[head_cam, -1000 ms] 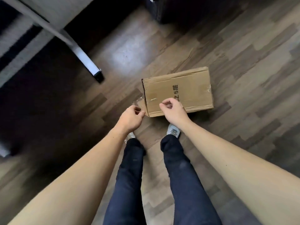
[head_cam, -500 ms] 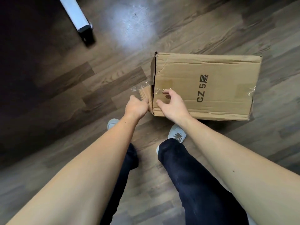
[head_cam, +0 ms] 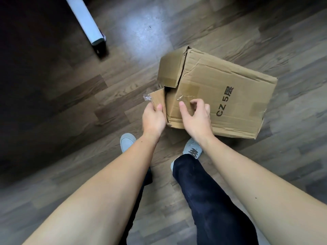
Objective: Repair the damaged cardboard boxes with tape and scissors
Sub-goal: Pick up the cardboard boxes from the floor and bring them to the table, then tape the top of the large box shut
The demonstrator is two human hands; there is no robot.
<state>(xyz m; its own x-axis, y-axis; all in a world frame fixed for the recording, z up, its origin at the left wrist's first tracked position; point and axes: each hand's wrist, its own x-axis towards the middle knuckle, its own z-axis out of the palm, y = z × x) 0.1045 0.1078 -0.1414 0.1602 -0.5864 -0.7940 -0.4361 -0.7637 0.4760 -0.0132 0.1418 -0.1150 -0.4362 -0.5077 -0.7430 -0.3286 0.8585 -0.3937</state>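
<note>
Wood-patterned flooring (head_cam: 74,96) in grey-brown planks carries the work; a white furniture leg (head_cam: 85,22) stands at far left, well apart from it. One cardboard box (head_cam: 228,96), printed "CZ 5" plus a character, sits on the floor just beyond the person's grey shoes (head_cam: 127,142), right of centre and turned at an angle. Its left end is open and damaged: one end flap (head_cam: 170,68) stands raised with a torn corner, and a smaller flap (head_cam: 158,99) hangs outward carrying a shred of old clear tape (head_cam: 147,98). The left hand (head_cam: 153,119) grips that smaller flap, thumb on its face and fingers curled behind. The right hand (head_cam: 196,117) hovers over the top panel near the open end, fingers bent and apart, holding nothing; whether a fingertip touches the loose tape remnant (head_cam: 182,97) cannot be told. Panels show creases and dents, so the board is judged soft at the folds and likely to buckle if pressed mid-panel. The box is judged light (no contents visible in the dark opening). Best purchase is judged to be along the edges and corners, with the flap held near its hinge line, since pulling at its free tip risks further tearing. Old tape patches may be slick, and fresh tape is expected to bond poorly there. No tape roll or scissors appear in view.
</note>
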